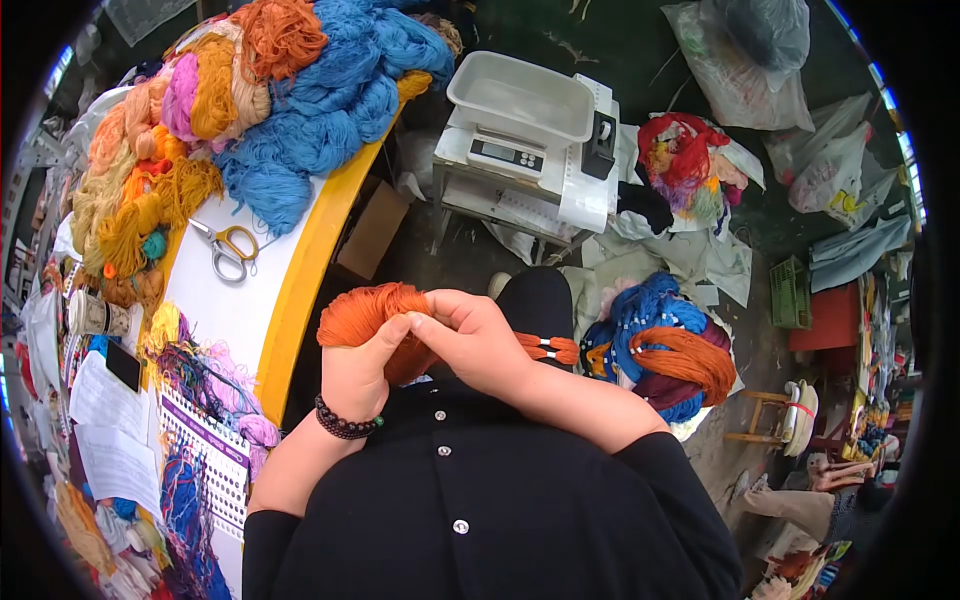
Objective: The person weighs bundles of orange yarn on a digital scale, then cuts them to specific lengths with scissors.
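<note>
An orange yarn skein [362,312] is bunched in front of my chest. My left hand [362,370] is wrapped round it from below, its thumb pressed toward the right. At the skein's right side, my right hand [468,335] pinches close to the left thumb; the yarn between those fingertips is mostly hidden. Across my right thigh lies a smaller orange skein [548,348] bound with white ties. To the left, the yellow-edged table [292,290] holds scissors [230,250] with one yellow and one grey handle loop.
Blue yarn [330,100] and other colours heap on the table's far end. A scale with a white tray [520,95] stands ahead. Right of my leg sit blue and orange skeins [665,345]. Beyond are a wooden stool [765,415], a green crate [790,292] and plastic bags [740,65].
</note>
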